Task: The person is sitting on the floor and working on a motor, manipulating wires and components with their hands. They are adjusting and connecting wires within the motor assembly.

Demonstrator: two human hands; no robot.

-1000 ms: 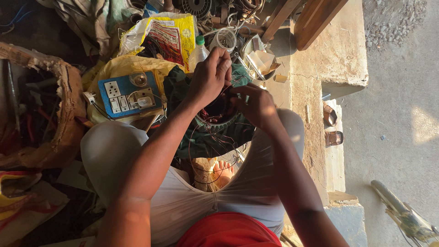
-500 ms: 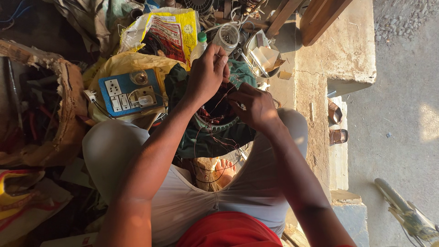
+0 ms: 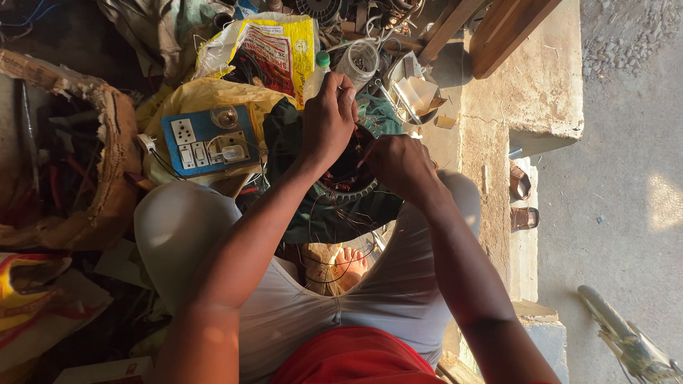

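Note:
A round motor stator (image 3: 350,186) with copper windings rests on a dark green cloth (image 3: 324,213) between my knees. My left hand (image 3: 329,119) is raised above it, fingers pinched on a thin copper wire that runs up from the winding. Just to the right, my right hand (image 3: 400,165) presses down on the stator's edge, with its fingers curled into the coil. Loose strands of wire (image 3: 334,249) hang below the stator, over my bare foot (image 3: 350,264).
A blue switchboard with sockets (image 3: 208,140) lies left of the cloth on a yellow bag. A torn basket of tools (image 3: 64,153) stands at far left. A printed sack (image 3: 274,46), a plastic bottle (image 3: 316,75) and metal scraps lie beyond. A concrete step (image 3: 530,92) and sandals (image 3: 523,199) are at right.
My left hand has lifted slightly, drawing the wire up from the winding. My right hand has stayed on the stator. The view has shifted a little.

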